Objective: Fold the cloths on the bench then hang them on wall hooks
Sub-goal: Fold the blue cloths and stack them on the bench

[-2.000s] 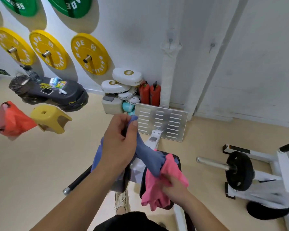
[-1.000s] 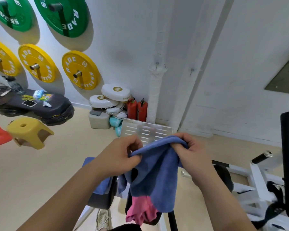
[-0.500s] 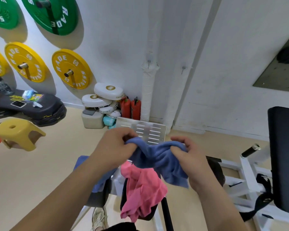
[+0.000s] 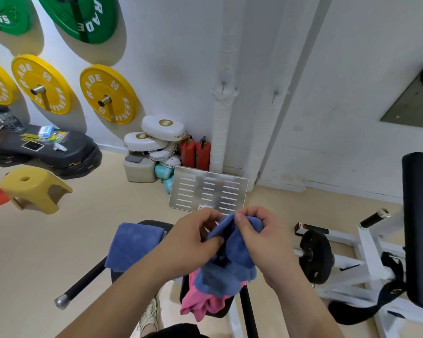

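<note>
Both hands hold one blue cloth (image 4: 232, 262) up over the bench. My left hand (image 4: 193, 240) and my right hand (image 4: 259, 237) pinch its top edge close together, and the rest hangs down bunched. Under it a pink cloth (image 4: 200, 303) lies crumpled on the black bench pad (image 4: 220, 311). A second blue cloth (image 4: 132, 242) lies folded on the bench's left part. Two small wall hooks (image 4: 223, 84) (image 4: 275, 93) stick out of the white wall above.
Yellow and green weight plates (image 4: 108, 93) hang on the left wall. A yellow stool (image 4: 34, 189) stands on the floor at left. White pads, red extinguishers and a metal plate (image 4: 208, 193) lean by the wall. A white machine with a black plate (image 4: 315, 254) stands right.
My hands have come together, closing the blue cloth's top edge from a spread hold into one pinch. The pink cloth stayed on the bench. The view has tipped down slightly.
</note>
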Demonstrator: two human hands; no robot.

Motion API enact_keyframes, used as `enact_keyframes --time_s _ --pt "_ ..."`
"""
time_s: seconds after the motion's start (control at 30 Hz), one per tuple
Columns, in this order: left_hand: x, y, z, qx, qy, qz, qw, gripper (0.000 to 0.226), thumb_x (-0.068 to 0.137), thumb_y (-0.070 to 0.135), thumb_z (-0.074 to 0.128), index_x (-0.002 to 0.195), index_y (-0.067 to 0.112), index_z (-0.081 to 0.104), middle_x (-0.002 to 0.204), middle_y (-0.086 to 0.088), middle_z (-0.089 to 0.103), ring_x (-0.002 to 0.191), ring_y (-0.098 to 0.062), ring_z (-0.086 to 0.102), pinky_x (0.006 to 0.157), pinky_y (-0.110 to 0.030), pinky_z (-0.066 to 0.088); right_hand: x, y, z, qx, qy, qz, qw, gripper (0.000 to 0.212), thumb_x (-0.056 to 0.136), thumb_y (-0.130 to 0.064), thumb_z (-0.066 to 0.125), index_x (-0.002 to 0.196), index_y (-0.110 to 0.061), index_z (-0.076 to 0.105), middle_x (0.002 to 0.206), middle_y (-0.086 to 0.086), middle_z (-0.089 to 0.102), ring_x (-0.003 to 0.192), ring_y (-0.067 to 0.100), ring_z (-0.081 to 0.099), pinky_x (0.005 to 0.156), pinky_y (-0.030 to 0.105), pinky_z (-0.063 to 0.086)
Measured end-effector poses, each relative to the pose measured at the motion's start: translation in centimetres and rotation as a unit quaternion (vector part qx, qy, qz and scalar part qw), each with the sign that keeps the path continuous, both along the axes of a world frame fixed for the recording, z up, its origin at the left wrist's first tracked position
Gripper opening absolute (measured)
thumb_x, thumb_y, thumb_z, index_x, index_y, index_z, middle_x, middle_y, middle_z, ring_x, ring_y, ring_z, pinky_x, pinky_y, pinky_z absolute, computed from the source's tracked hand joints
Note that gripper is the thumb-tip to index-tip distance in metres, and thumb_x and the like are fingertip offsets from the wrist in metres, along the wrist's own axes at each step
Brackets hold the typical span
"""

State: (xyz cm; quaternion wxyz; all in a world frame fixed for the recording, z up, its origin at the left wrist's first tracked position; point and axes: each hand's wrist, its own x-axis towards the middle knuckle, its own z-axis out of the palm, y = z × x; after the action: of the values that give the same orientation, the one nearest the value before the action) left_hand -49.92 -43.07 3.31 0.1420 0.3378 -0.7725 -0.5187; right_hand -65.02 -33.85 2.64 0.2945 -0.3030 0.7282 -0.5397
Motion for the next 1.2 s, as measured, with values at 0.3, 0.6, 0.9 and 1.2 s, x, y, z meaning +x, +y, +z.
enact_keyframes --time_s 0.3,0.6,0.9,1.2 --pt "2.9 -2.1 -1.9 -0.032 -0.116 -0.001 0.993 0.02 0.082 0.028 0.081 0.073 0.021 0.065 0.064 0.002 0.063 0.057 0.0 0.054 0.056 -0.016 0.045 -4.3 0.6 -0.7 -0.047 -0.111 -0.258 0.958 0.015 0.102 -0.027 0.061 0.106 -0.014 0.067 0.093 0.004 0.071 0.084 0.019 0.069 0.07 0.032 0.054" --pt "1.5 -1.9 2.6 0.009 0.033 0.055 0.998 0.014 0.095 0.012 0.069 0.09 0.024 0.075 0.083 0.006 0.074 0.076 -0.002 0.066 0.07 -0.014 0.05 -2.4 1.9 -1.8 0.01 -0.12 -0.147 0.982 0.02 0.095 -0.007 0.067 0.102 -0.025 0.071 0.095 -0.008 0.074 0.096 0.008 0.07 0.09 0.033 0.057" --pt "-0.5 1.0 0.2 0.038 0.029 0.093 0.995 0.03 0.091 0.005 0.069 0.103 0.031 0.075 0.095 0.011 0.077 0.094 -0.007 0.072 0.081 -0.022 0.058 -1.2 2.5 1.2 0.038 0.023 0.104 0.994 0.04 0.088 0.003 0.064 0.105 -0.032 0.071 0.086 -0.005 0.079 0.085 0.008 0.074 0.077 0.02 0.058" --pt "-0.3 1.1 0.7 -0.054 0.017 0.066 0.996 0.03 0.092 0.008 0.068 0.09 0.037 0.075 0.092 0.018 0.074 0.093 0.0 0.068 0.079 -0.012 0.052 -2.7 3.0 2.0 0.084 0.052 0.113 0.989 0.021 0.08 -0.015 0.083 0.093 -0.029 0.073 0.074 0.006 0.072 0.068 0.012 0.067 0.063 0.023 0.056"
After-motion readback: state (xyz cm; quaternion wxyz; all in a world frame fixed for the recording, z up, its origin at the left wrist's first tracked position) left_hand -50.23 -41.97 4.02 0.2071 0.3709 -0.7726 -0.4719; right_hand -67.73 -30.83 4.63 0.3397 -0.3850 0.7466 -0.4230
